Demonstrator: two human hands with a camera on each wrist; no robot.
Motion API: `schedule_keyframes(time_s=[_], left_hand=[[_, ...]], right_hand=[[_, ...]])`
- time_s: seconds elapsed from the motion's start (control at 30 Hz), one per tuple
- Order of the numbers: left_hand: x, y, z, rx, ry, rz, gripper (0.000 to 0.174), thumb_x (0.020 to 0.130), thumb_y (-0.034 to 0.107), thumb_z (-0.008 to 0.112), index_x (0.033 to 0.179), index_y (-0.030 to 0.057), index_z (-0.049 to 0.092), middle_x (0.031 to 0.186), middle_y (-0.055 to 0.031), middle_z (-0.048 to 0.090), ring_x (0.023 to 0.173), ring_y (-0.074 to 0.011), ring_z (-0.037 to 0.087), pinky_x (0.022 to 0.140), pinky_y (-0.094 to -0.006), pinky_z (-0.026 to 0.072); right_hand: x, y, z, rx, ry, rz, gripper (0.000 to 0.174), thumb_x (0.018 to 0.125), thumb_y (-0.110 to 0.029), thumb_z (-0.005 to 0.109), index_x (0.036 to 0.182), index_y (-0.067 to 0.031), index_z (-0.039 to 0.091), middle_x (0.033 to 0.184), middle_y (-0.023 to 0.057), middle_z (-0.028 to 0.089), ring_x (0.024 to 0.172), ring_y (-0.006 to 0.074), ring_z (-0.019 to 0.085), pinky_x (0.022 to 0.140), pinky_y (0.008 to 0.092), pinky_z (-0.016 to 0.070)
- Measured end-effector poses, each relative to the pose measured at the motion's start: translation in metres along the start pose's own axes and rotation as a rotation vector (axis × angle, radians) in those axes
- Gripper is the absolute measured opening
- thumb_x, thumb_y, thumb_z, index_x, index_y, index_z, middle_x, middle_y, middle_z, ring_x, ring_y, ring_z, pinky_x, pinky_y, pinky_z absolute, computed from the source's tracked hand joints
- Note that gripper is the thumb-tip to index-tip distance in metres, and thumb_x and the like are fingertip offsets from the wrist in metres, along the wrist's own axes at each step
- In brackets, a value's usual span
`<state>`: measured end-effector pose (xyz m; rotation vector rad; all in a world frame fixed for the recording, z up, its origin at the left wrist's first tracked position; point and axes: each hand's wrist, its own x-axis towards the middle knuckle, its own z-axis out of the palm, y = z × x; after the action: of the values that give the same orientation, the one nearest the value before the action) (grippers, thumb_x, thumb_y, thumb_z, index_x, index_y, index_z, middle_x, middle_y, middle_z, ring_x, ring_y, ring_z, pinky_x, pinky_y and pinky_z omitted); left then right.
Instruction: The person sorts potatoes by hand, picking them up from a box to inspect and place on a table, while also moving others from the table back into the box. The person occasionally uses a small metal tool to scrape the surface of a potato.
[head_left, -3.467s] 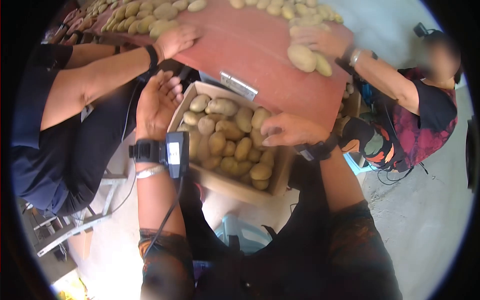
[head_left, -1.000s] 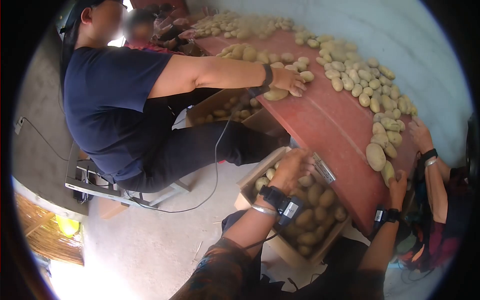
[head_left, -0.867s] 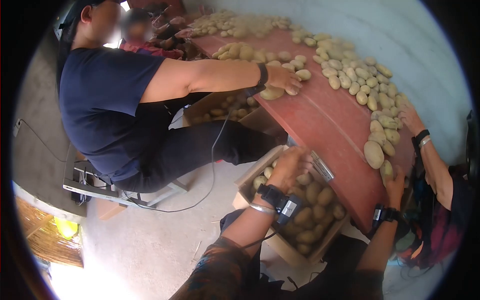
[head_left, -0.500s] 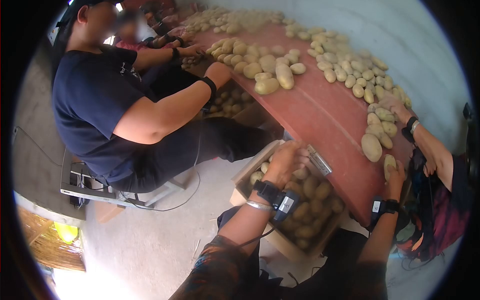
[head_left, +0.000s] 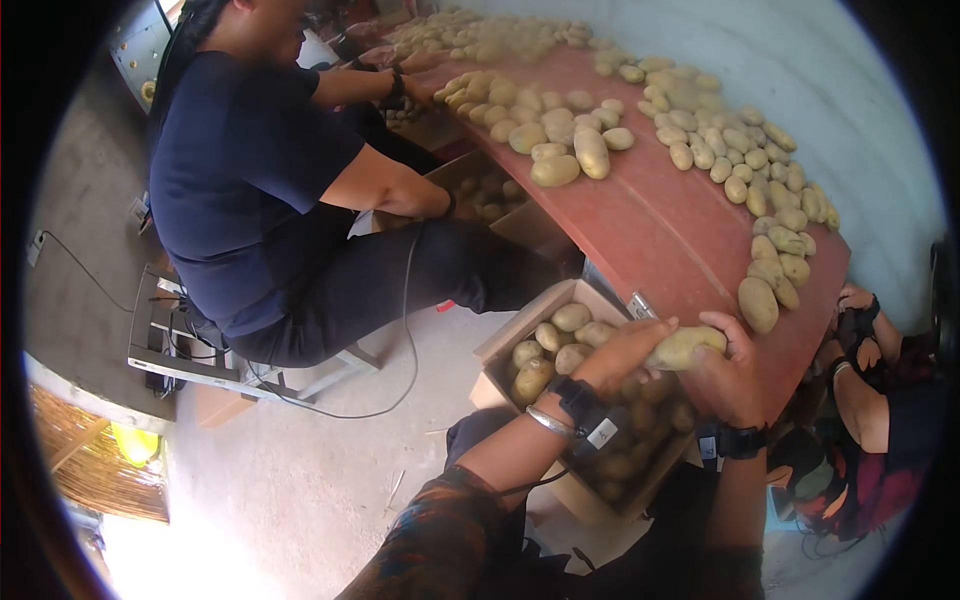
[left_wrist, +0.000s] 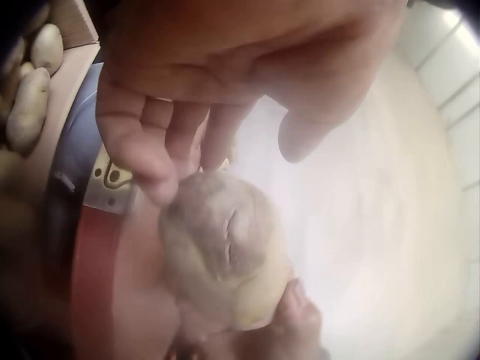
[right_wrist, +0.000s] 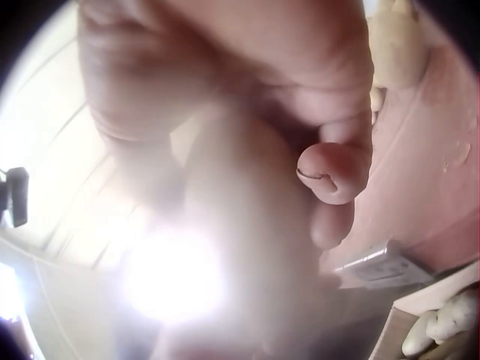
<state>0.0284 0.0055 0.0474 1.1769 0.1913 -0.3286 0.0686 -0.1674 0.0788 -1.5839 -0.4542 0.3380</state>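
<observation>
Here, the right hand (head_left: 733, 375) pinches a potato (head_left: 686, 348), the left hand's (head_left: 622, 354) fingers loosely bent.

A pale blue-white wall (head_left: 855, 130) curves down the right of the head view; a grey wall (head_left: 85, 185) fills the left. Bright light washes the pale concrete floor (head_left: 300, 460) at lower left, near a grey metal-framed bench (head_left: 150, 345).
</observation>
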Motion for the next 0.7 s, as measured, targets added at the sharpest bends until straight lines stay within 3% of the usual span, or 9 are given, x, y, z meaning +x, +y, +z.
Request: schedule_keyframes(time_s=[0.07,0.23,0.33,0.47,0.53,0.6,0.63,0.7], left_hand=[[0.002,-0.005,0.001,-0.108,-0.063,0.027,0.042,0.088,0.043,0.05,0.103,0.0041,0.055,0.08,-0.0035,0.059,0.054,-0.0099,0.055,0.04,-0.0189,0.0393],[-0.003,0.0,-0.004,-0.18,-0.023,0.094,0.037,0.089,0.04,0.051,0.103,0.0064,0.056,0.081,-0.0029,0.06,0.061,-0.0088,0.056,0.048,-0.0182,0.0432],[0.0,0.001,-0.011,-0.116,0.077,0.109,0.032,0.089,0.037,0.051,0.102,0.0085,0.057,0.082,-0.0014,0.06,0.065,-0.008,0.056,0.054,-0.019,0.0443],[-0.001,0.003,-0.011,-0.104,0.146,0.127,0.025,0.088,0.031,0.053,0.101,0.0096,0.058,0.084,-0.0001,0.059,0.07,-0.0062,0.054,0.057,-0.0206,0.0441],[0.005,-0.004,-0.017,-0.025,0.087,0.15,0.022,0.087,0.025,0.055,0.1,0.0074,0.058,0.087,-0.0004,0.059,0.077,-0.0067,0.054,0.064,-0.0219,0.0447],[0.01,-0.009,-0.017,-0.017,0.082,0.195,0.021,0.086,0.022,0.055,0.1,0.0061,0.058,0.088,-0.0008,0.059,0.081,-0.0076,0.054,0.069,-0.0226,0.0445],[0.011,-0.011,-0.017,-0.009,0.076,0.241,0.021,0.086,0.02,0.056,0.1,0.0049,0.058,0.089,-0.0011,0.058,0.084,-0.0084,0.053,0.073,-0.0233,0.0443],[0.011,-0.01,-0.015,-0.01,0.066,0.252,0.021,0.086,0.019,0.055,0.1,0.0039,0.058,0.089,-0.0015,0.058,0.085,-0.0094,0.054,0.077,-0.0236,0.0434]], right_hand=[[0.002,0.0,0.005,0.034,0.035,-0.009,0.043,0.078,-0.007,0.061,0.118,0.0005,0.046,0.093,0.0058,0.056,0.077,0.0086,0.052,0.065,0.0197,0.0425],[0.006,0.015,0.014,0.044,0.075,-0.108,0.043,0.081,-0.009,0.061,0.119,0.0003,0.043,0.09,0.0061,0.055,0.071,0.007,0.052,0.055,0.0181,0.0411],[0.005,0.018,0.013,0.189,-0.03,0.017,0.043,0.08,-0.007,0.062,0.118,0.0008,0.044,0.089,0.0069,0.055,0.066,0.0084,0.053,0.053,0.0189,0.0421],[0.003,0.014,0.017,0.057,-0.076,0.085,0.045,0.078,-0.006,0.064,0.117,0.0013,0.044,0.089,0.0072,0.056,0.064,0.0088,0.054,0.051,0.0191,0.0425],[0.003,0.011,0.019,0.031,-0.101,0.119,0.047,0.077,-0.006,0.065,0.118,0.0014,0.044,0.09,0.007,0.056,0.065,0.0087,0.054,0.051,0.019,0.0427],[0.0,0.0,0.024,-0.242,-0.177,0.168,0.051,0.074,-0.007,0.068,0.118,0.001,0.044,0.093,0.0086,0.056,0.074,0.0141,0.057,0.063,0.0237,0.0472],[0.0,0.003,0.026,-0.242,-0.177,0.169,0.051,0.074,-0.007,0.068,0.118,0.001,0.044,0.093,0.0086,0.056,0.074,0.0141,0.057,0.063,0.0237,0.0472],[-0.001,0.014,0.03,-0.406,-0.189,-0.059,0.057,0.071,-0.009,0.071,0.12,-0.0001,0.043,0.1,0.0107,0.056,0.09,0.0191,0.056,0.08,0.0297,0.0453]])
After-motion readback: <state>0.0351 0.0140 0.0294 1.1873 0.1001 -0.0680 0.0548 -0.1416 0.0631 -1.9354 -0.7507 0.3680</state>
